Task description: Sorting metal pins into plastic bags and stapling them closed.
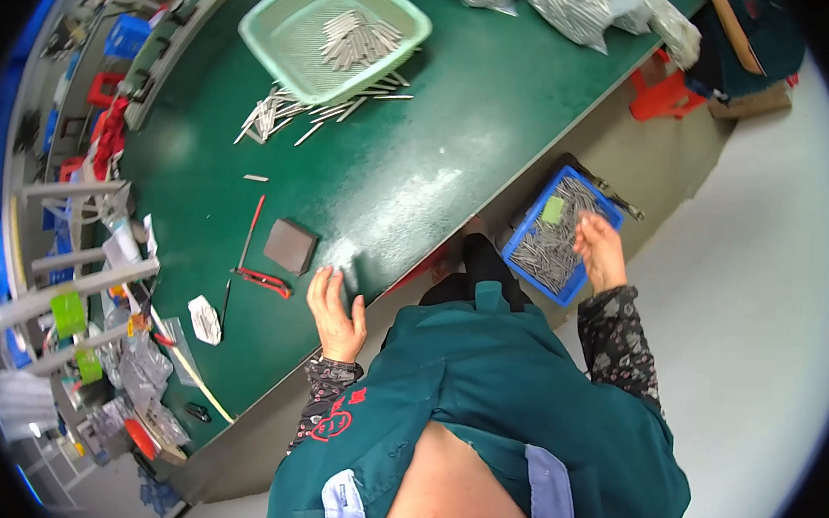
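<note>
My left hand [337, 317] rests at the edge of the green table, fingers stretched and thumb apart, with nothing seen in it. Just beyond its fingertips lies a brown square block [290, 247]. A red-handled cutter [265, 282] and a thin red stick [254, 221] are left of the block. My right hand [602, 252] is over the right side of a blue bin [564, 298] full of thin grey metal rods [545, 251]. Its fingers are curled together, and whatever they hold is too small to make out. A light green piece [552, 210] sits on the rods.
A pale green basket [262, 36] with metal pieces stands at the table's far side, several loose pieces [269, 117] beside it. Clear plastic bags [567, 12] lie at the far right. Crumpled white paper [205, 320] lies left. A red stool [665, 96] stands past the table edge.
</note>
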Demonstrator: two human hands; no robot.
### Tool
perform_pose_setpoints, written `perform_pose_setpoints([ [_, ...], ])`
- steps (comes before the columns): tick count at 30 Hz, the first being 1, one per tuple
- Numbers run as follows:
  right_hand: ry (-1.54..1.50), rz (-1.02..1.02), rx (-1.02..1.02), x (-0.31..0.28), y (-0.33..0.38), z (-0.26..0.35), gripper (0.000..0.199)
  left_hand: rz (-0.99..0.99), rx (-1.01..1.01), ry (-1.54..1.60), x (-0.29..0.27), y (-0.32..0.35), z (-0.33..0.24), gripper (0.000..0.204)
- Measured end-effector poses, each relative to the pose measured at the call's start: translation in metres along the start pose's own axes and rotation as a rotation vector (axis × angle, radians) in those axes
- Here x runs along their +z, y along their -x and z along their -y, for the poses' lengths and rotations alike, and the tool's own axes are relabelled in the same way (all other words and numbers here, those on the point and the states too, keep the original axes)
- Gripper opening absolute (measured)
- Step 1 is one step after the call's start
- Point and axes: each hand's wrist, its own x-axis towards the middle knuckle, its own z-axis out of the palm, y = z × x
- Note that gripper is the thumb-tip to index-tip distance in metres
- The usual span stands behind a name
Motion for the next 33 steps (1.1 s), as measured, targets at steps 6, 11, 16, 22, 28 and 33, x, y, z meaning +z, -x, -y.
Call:
perform_pose_setpoints([
  [6, 0.419, 0.272, 0.047, 0.047, 0.030, -0.033, 0.009, -0.090, -0.029, 0.008, -0.009, 0.023, 0.004, 0.052],
  [11, 0.699, 0.572, -0.208, 0.136, 0.039, -0.025, 0.008, -0.155, -0.159, -0.015, -0.015, 0.057, 0.014, 0.049],
  [16, 0.951, 0.861, -0.670, 0.229, 0.023, -0.036, 0.012, -0.241, -0.278, -0.035, -0.015, 0.085, 0.014, 0.047],
  [22, 0.948, 0.950, -1.009, 0.322, 0.020, -0.029, 0.034, -0.305, -0.458, -0.012, -0.011, 0.105, 0.010, 0.044],
  [28, 0.561, 0.666, -0.032, 0.300, -0.023, 0.011, 0.068, -0.336, -0.527, -0.045, -0.010, 0.111, 0.009, 0.044],
  [33, 0.313, 0.576, 0.201, 0.297, -0.087, 0.050, 0.090, -0.318, -0.548, -0.077, -0.007, 0.080, 0.005, 0.044],
])
